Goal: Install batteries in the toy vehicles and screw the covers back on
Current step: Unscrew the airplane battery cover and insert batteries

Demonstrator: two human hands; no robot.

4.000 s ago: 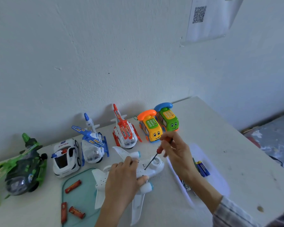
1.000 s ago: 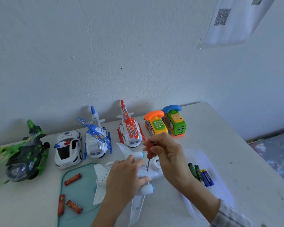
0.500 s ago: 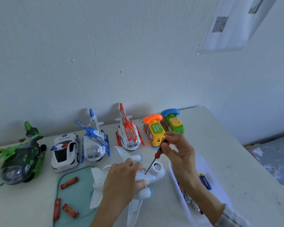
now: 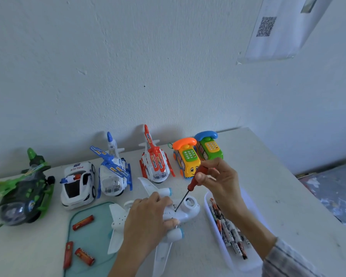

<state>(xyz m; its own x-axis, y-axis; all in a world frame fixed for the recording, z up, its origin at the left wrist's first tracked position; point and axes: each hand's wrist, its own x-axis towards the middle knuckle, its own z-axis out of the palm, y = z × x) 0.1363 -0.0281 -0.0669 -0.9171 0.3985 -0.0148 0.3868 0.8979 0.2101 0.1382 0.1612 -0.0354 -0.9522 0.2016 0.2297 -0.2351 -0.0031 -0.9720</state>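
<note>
the left hand (image 4: 146, 220) grips the white toy plane (image 4: 185, 211), upside down on the table (image 4: 268, 176) beside the battery tray (image 4: 214, 222); the right hand (image 4: 218, 176) pinches a red-handled screwdriver (image 4: 185, 193), tip on the plane's belly.

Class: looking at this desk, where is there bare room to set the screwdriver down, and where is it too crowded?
Free: the table right of the green phone toy, beyond the white battery tray; also the front-left corner below the green helicopter. Crowded: the toy row along the wall, and around the white plane.
</note>
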